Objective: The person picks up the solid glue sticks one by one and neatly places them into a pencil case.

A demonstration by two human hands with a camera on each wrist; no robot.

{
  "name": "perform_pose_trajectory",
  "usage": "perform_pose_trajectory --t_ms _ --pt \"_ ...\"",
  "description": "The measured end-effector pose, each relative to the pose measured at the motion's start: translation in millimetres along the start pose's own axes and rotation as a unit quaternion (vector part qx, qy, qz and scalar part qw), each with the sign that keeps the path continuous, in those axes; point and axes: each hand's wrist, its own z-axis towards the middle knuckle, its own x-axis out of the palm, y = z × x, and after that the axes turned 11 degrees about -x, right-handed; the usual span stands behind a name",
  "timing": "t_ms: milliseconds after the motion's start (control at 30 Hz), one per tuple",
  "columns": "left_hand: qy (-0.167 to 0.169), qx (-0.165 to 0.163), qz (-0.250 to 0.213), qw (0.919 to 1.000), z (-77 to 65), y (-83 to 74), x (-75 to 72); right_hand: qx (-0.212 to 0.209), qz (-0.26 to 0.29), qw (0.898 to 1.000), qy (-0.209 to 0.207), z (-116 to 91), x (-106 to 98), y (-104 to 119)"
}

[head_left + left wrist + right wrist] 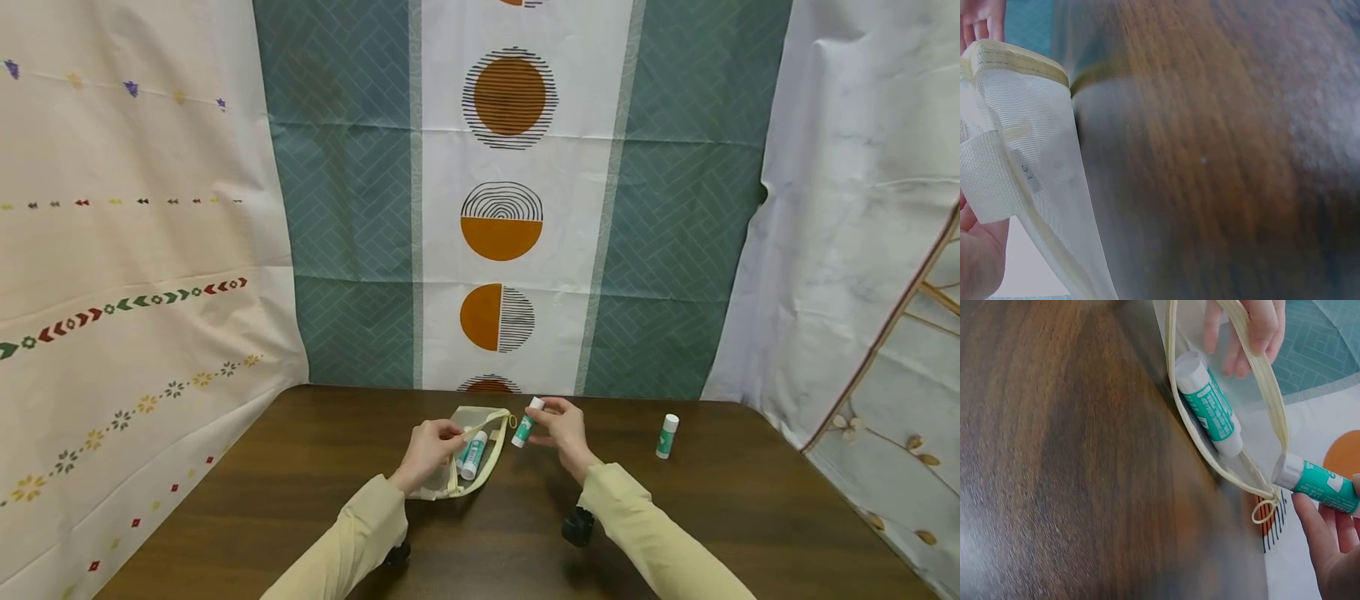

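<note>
A cream zippered mesh pouch (489, 464) lies on the table with its mouth spread apart. My left hand (429, 452) pinches the pouch's upper zipper edge and lifts it. Inside lie glue sticks with white caps and green labels; one glue stick (1208, 403) shows plainly through the mouth in the right wrist view, and a second shows partly beside it in the head view. In my right hand (564, 429) is another glue stick (528, 422), held tilted between thumb and fingers just right of the pouch's zipper end. The left wrist view shows mostly the pouch's side (1041, 137).
One more glue stick (667, 437) stands upright on the brown wooden table (300, 467), to the right of my right hand. A patterned curtain (352, 208) hangs along the table's far edge, with pale cloths at both sides.
</note>
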Motion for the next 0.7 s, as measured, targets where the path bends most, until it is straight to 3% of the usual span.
perform_pose_trajectory --t_ms 700 --pt "-0.005 -0.002 0.002 1.0000 1.2 0.0 1.1 0.023 0.004 1.000 0.015 -6.6 14.6 -12.0"
